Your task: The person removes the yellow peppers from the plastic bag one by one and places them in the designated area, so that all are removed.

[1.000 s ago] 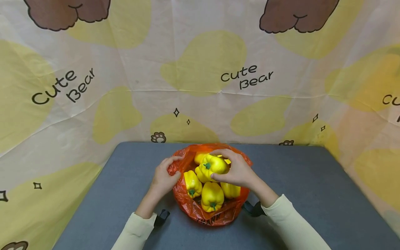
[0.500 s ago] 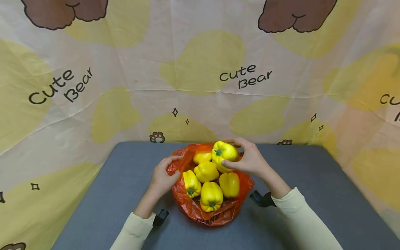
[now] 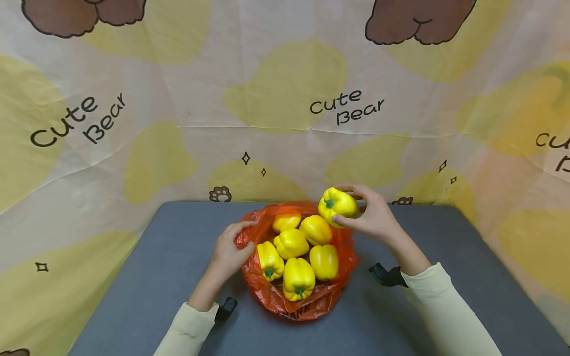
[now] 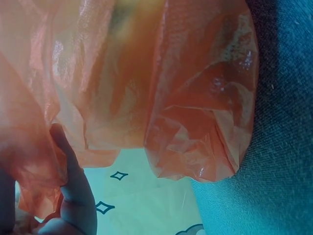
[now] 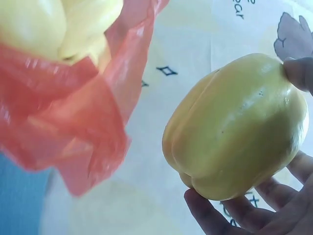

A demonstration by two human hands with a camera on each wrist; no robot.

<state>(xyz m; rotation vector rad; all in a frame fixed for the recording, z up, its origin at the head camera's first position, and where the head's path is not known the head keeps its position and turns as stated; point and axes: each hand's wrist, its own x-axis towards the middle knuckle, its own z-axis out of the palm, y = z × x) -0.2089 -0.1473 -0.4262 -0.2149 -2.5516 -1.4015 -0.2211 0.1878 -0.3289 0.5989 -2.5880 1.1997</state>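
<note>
My right hand [image 3: 376, 215] grips a yellow bell pepper [image 3: 337, 204] by its sides, above the far right rim of a red plastic bag [image 3: 260, 295]. The right wrist view shows that pepper [image 5: 234, 132] between thumb and fingers, apart from the bag [image 5: 73, 127]. At the bag's left rim, my left hand [image 3: 229, 253] pinches the plastic; in the left wrist view a fold of the bag [image 4: 200, 98] runs between thumb and fingers [image 4: 76, 191]. Several more yellow peppers [image 3: 299, 279] lie inside the opened bag, some with green stems showing.
The bag stands on a grey-blue table [image 3: 178, 237], near its far edge. Behind the table hangs a printed cloth [image 3: 285, 89] with bear drawings and lettering. Dark straps [image 3: 226, 309] sit at both wrists.
My right hand has lifted the pepper up out of the bag's middle and carried it to the right and away from me. The left hand stays at the bag's rim.
</note>
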